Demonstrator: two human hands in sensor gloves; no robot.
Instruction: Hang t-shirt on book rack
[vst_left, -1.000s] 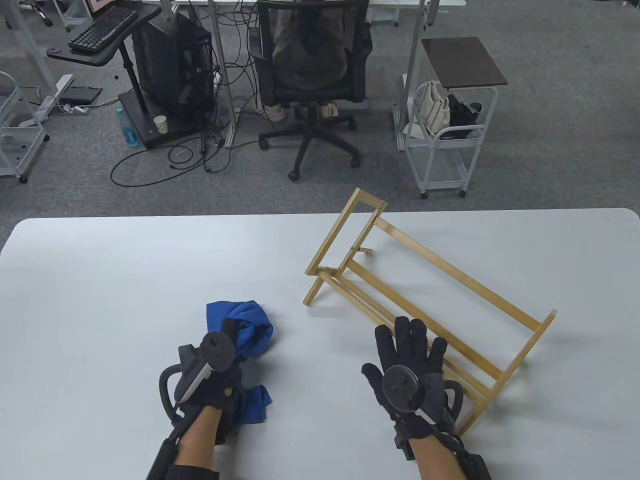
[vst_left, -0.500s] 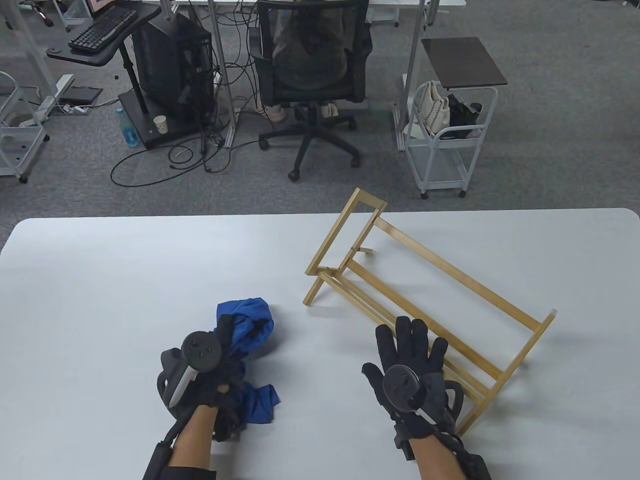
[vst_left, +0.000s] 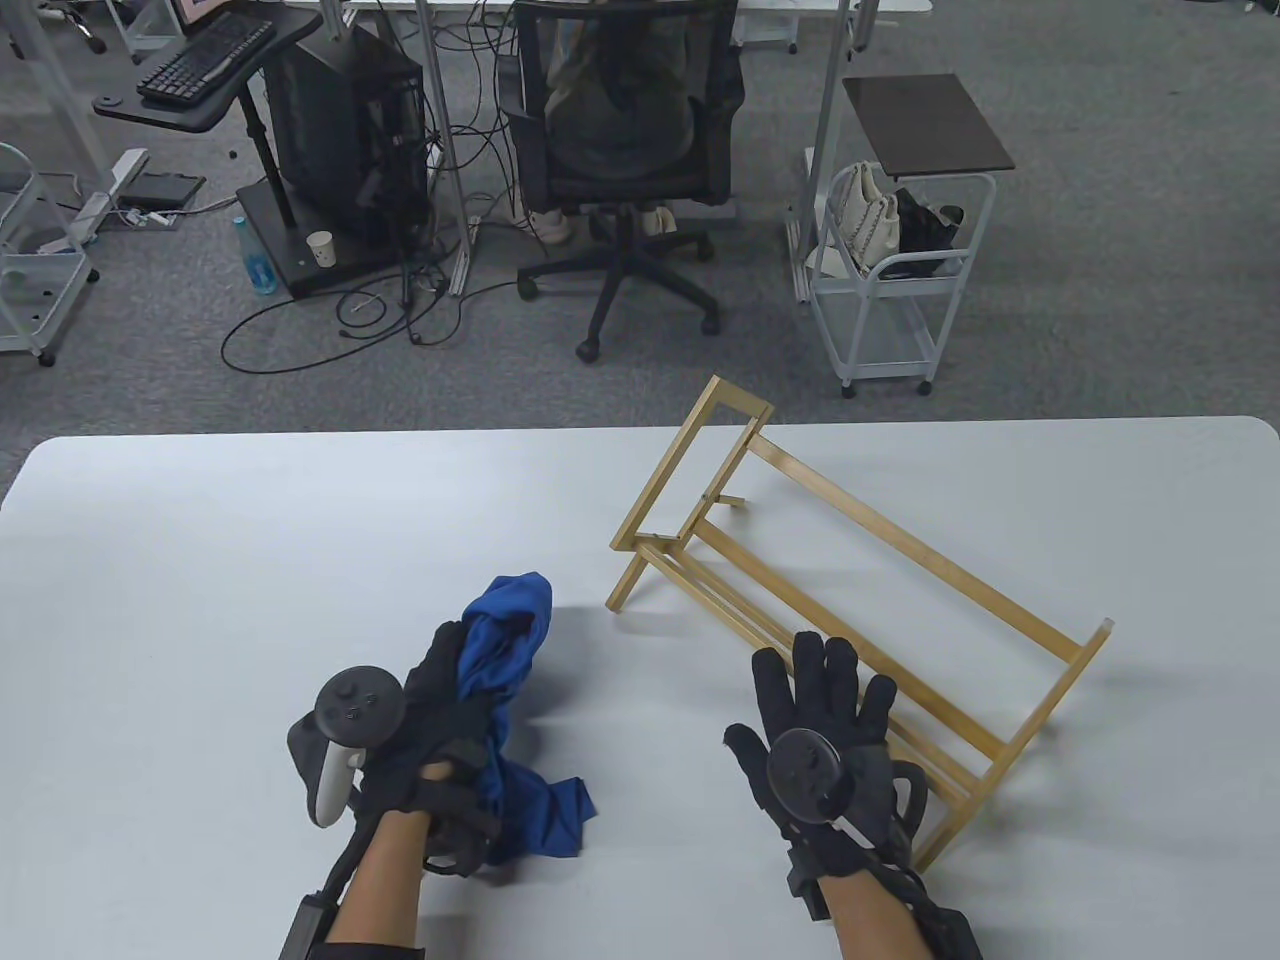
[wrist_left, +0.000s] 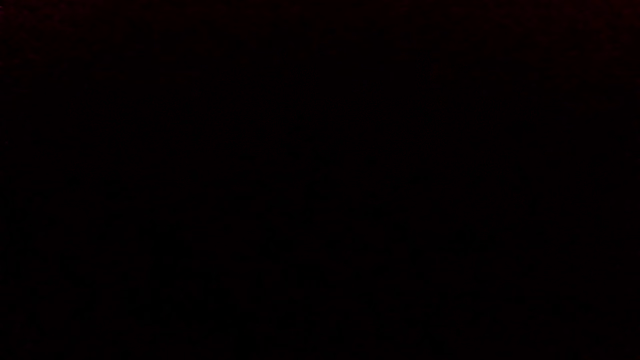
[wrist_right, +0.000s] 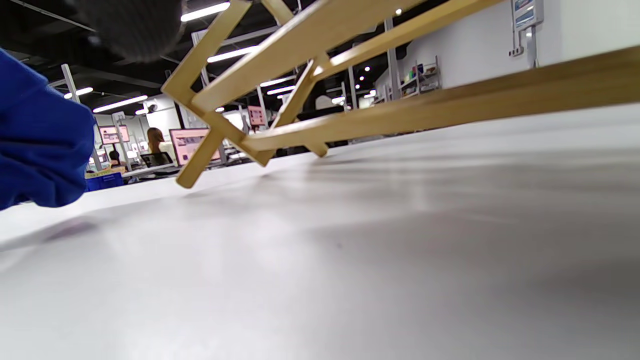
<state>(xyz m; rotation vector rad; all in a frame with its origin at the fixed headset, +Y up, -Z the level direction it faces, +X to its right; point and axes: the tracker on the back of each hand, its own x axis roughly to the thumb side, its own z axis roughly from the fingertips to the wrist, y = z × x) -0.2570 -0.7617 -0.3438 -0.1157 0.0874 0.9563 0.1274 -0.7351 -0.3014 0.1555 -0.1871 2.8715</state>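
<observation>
A crumpled blue t-shirt (vst_left: 515, 625) is gripped by my left hand (vst_left: 440, 690) near the table's front, left of centre. Part of the cloth trails on the table below the hand. The shirt also shows at the left edge of the right wrist view (wrist_right: 40, 145). A wooden book rack (vst_left: 850, 610) stands on the table to the right, running diagonally; it also shows in the right wrist view (wrist_right: 320, 65). My right hand (vst_left: 815, 690) lies flat with fingers spread on the table, right beside the rack's front rail. The left wrist view is black.
The white table (vst_left: 250, 560) spans the view, with its far edge behind the rack. Beyond it on the floor stand an office chair (vst_left: 625, 150), a white cart (vst_left: 880, 300) and a desk with cables.
My left hand has lifted and turned with the shirt, carrying it to the right toward the rack. The cloth has stretched out longer. My right hand and the rack have not moved.
</observation>
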